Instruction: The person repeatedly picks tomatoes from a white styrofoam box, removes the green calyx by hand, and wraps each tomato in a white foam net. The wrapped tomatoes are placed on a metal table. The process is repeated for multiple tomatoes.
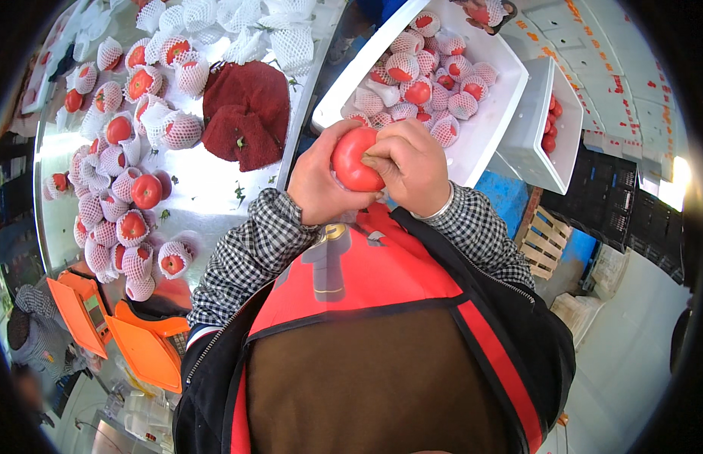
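A large, shiny red tomato (356,160) is held up in front of my chest. My left hand (321,178) wraps round its left side and underside, closed on it. From the right, my right hand (413,168) is closed too, its fingers curled and its thumb and fingertips pressed against the tomato's right side. Whether anything small sits between those fingertips is hidden. Just beyond my hands stands a white foam box (497,125) with several tomatoes in pinkish-white foam net sleeves (403,66).
To the left, a metal table (207,219) bears many netted tomatoes (132,225), a dark red cloth (245,113) and loose white foam nets (283,41). A second foam box (518,155) holds bare tomatoes. Orange scales (143,348), a wooden pallet (544,240) and black crates (593,197) stand around.
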`<state>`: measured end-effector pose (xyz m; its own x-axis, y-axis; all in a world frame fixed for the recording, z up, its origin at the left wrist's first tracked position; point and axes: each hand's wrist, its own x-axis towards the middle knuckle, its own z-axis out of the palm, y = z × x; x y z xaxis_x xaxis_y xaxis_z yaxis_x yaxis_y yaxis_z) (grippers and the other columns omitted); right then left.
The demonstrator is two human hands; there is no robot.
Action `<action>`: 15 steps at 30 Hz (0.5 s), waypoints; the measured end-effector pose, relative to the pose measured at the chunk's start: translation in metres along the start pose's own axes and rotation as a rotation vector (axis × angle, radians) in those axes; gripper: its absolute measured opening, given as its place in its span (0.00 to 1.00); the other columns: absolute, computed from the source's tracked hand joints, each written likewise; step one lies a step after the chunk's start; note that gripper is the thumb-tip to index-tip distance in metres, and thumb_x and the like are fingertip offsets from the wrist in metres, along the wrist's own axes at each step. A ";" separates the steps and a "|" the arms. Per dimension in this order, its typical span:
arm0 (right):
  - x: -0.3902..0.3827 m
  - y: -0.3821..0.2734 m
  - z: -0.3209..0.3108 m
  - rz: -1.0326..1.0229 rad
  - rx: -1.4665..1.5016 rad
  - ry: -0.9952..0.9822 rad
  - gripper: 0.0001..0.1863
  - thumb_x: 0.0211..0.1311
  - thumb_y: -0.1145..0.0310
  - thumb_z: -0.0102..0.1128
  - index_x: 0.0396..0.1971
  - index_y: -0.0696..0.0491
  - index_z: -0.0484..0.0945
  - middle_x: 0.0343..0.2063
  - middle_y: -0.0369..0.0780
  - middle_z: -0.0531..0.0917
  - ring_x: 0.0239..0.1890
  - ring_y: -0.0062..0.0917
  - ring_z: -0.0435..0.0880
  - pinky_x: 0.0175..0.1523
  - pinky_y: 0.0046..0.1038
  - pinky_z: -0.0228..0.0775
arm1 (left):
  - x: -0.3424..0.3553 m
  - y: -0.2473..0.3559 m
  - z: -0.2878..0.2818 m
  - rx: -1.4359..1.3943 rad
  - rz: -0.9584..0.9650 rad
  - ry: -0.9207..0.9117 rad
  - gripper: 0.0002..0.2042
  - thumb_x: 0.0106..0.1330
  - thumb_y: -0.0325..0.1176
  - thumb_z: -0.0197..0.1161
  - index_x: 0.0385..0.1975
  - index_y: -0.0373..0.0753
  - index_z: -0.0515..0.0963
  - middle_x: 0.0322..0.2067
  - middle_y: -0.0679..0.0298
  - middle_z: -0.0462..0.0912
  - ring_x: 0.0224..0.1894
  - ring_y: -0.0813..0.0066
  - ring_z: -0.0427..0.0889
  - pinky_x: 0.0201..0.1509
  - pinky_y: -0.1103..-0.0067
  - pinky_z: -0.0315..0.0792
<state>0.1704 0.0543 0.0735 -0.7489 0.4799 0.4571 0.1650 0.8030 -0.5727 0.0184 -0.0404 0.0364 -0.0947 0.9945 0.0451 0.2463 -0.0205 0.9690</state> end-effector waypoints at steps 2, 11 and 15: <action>-0.002 -0.005 -0.005 0.089 0.061 -0.026 0.09 0.47 0.71 0.67 0.28 0.53 0.76 0.28 0.39 0.76 0.31 0.36 0.75 0.38 0.35 0.69 | 0.001 -0.001 0.003 -0.075 -0.021 0.056 0.42 0.40 0.37 0.79 0.58 0.36 0.63 0.48 0.52 0.76 0.50 0.63 0.79 0.55 0.73 0.73; -0.010 0.007 -0.013 0.561 0.412 0.131 0.07 0.56 0.72 0.65 0.31 0.58 0.77 0.24 0.38 0.80 0.27 0.21 0.80 0.34 0.22 0.71 | 0.003 -0.022 -0.022 -0.272 0.046 0.195 0.46 0.39 0.27 0.79 0.61 0.36 0.57 0.52 0.57 0.71 0.54 0.70 0.74 0.58 0.74 0.71; -0.003 0.012 -0.016 0.404 0.304 -0.104 0.11 0.51 0.70 0.70 0.34 0.53 0.80 0.29 0.37 0.80 0.30 0.23 0.79 0.36 0.22 0.71 | -0.001 -0.020 -0.024 -0.162 0.038 0.141 0.48 0.39 0.28 0.80 0.62 0.36 0.56 0.53 0.57 0.70 0.56 0.70 0.73 0.60 0.75 0.70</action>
<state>0.1849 0.0684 0.0762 -0.7260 0.6808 0.0971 0.2718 0.4138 -0.8688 -0.0093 -0.0433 0.0226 -0.2255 0.9686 0.1044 0.0948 -0.0848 0.9919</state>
